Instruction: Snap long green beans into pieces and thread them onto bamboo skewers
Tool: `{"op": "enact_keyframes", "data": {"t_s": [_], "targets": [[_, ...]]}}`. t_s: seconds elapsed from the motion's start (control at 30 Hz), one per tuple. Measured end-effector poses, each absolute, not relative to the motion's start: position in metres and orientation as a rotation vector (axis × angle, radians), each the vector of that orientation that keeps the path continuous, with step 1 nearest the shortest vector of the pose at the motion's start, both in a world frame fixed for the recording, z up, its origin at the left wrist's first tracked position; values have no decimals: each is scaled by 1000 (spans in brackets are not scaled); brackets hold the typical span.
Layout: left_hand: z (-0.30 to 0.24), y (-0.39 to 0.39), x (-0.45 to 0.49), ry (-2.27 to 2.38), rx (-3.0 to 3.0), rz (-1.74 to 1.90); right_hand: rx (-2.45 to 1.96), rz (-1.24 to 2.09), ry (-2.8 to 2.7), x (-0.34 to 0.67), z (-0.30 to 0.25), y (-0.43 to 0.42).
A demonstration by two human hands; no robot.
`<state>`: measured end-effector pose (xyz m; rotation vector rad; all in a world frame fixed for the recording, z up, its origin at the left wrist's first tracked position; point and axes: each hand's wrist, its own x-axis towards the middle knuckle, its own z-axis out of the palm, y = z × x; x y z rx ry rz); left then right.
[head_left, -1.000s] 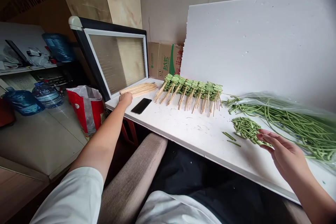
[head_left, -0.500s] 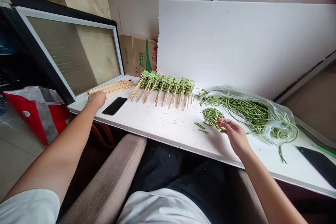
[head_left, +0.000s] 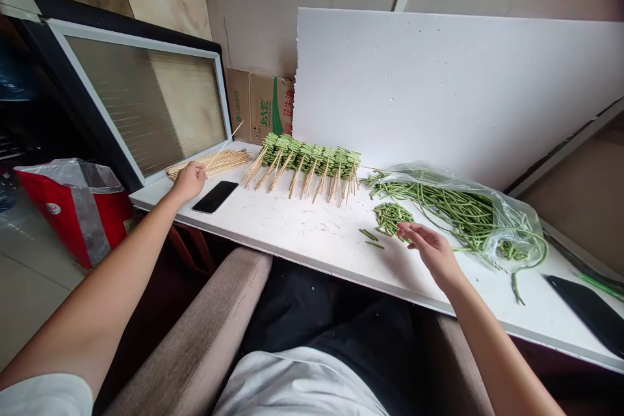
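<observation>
My left hand [head_left: 189, 180] is at the far left of the white table [head_left: 312, 234], fingers pinched on a single bamboo skewer [head_left: 225, 143] that tilts up from the loose pile of skewers [head_left: 214, 162]. My right hand [head_left: 429, 248] rests flat with fingers spread, touching the near edge of a small heap of cut green bean pieces [head_left: 391, 216]. A row of finished bean skewers [head_left: 307, 166] lies between the two hands, at the back of the table.
A black phone [head_left: 215, 197] lies beside my left hand. A clear bag of long green beans [head_left: 463, 208] lies right of the heap. A dark knife blade [head_left: 587, 309] is at the far right. A white foam board [head_left: 439, 84] stands behind. A red bag [head_left: 73, 208] sits on the floor at left.
My left hand has lifted one skewer out of the pile, its tip now pointing up. My right hand has shifted slightly along the cut bean heap. The camera turned right earlier.
</observation>
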<state>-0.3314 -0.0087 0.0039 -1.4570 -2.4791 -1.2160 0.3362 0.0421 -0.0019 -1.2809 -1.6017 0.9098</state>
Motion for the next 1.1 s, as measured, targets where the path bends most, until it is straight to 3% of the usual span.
{"op": "enact_keyframes", "data": {"t_s": [0.13, 0.3, 0.57, 0.67, 0.9, 1.1], "targets": [[5, -14, -276, -2195, -1492, -1808, -1309, 804, -1818, 332, -3, 39], [14, -8, -196, -2237, -1663, -2112, -1231, 488, -2167, 326, -14, 41], [18, -12, -65, -1836, -2652, -1978, -1162, 99, -2329, 313, -26, 36], [4, -34, -25, -1822, -2904, -1853, -1171, 276, -2215, 317, -21, 34], [-28, -66, 3, -1990, -2867, -1392, -962, 1212, -1382, 335, 2, 32], [-39, -63, 6, -1787, -2718, -1340, -771, 1466, -1067, 336, 8, 30]]}}
